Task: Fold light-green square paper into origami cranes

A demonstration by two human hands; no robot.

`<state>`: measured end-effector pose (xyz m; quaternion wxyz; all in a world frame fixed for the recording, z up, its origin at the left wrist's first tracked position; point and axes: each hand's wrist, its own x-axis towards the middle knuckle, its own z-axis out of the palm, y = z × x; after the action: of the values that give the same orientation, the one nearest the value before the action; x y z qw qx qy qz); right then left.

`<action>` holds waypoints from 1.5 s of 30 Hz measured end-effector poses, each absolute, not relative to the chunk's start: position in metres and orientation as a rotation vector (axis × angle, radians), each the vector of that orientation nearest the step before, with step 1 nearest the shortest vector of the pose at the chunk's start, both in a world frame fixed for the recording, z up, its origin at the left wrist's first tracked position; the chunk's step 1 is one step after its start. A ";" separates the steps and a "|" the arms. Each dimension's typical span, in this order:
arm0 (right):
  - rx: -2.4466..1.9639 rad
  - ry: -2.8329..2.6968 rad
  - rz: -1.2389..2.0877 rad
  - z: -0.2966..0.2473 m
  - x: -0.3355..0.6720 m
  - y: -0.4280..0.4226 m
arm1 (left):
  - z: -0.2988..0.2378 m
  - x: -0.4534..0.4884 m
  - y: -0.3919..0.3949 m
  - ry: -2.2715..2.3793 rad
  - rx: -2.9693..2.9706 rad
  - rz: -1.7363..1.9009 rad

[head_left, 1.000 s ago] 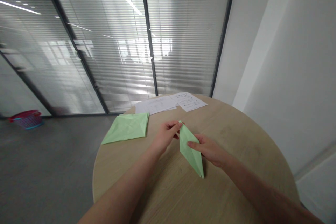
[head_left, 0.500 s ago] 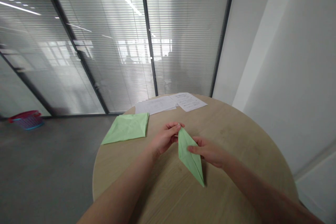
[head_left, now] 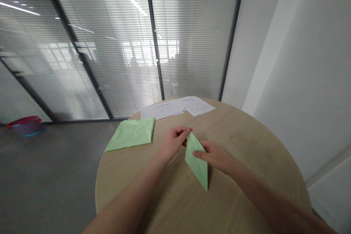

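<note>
A folded light-green piece [head_left: 196, 166], kite-shaped with a crease down its length, is held between my hands above the table; whether it is paper or cloth I cannot tell. My left hand [head_left: 177, 139] is closed, pinching its upper tip between thumb and fingers. Around its right edge my right hand [head_left: 212, 156] is closed too, thumb lying flat on the front face and fingers behind, mostly hidden. The lower point hangs toward me.
A larger folded green sheet [head_left: 133, 133] lies at the left edge of the round wooden table [head_left: 255, 153]. Printed papers [head_left: 199, 106] rest at the far edge. A red-and-blue basket [head_left: 27, 126] stands on the floor at left. Beyond the table is a glass partition with blinds [head_left: 126, 80].
The lower point of the green piece has swung slightly left and up. My right thumb has shifted a little left on its face. My left hand keeps its pinch on the tip.
</note>
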<state>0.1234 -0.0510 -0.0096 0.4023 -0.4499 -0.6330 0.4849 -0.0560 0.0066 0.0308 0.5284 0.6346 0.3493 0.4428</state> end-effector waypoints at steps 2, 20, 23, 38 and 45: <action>-1.151 -1.620 1.197 -0.011 0.124 -0.050 | 0.031 -0.056 0.007 0.825 1.575 1.079; -1.223 -1.587 1.163 -0.006 0.124 -0.052 | 0.027 -0.053 0.003 0.783 1.710 1.086; -1.223 -1.432 1.146 -0.010 0.127 -0.048 | 0.026 -0.053 0.004 0.887 1.639 1.099; -1.307 -1.245 0.916 -0.016 0.134 -0.037 | 0.017 -0.044 -0.006 1.017 1.929 0.787; -1.266 -1.153 0.983 -0.018 0.135 -0.035 | 0.013 -0.041 -0.006 1.060 1.854 0.780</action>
<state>0.1352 -0.0354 -0.0176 0.5509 -0.5351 -0.4874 0.4155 -0.0414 -0.0061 0.0133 0.4205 0.7398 0.4231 0.3111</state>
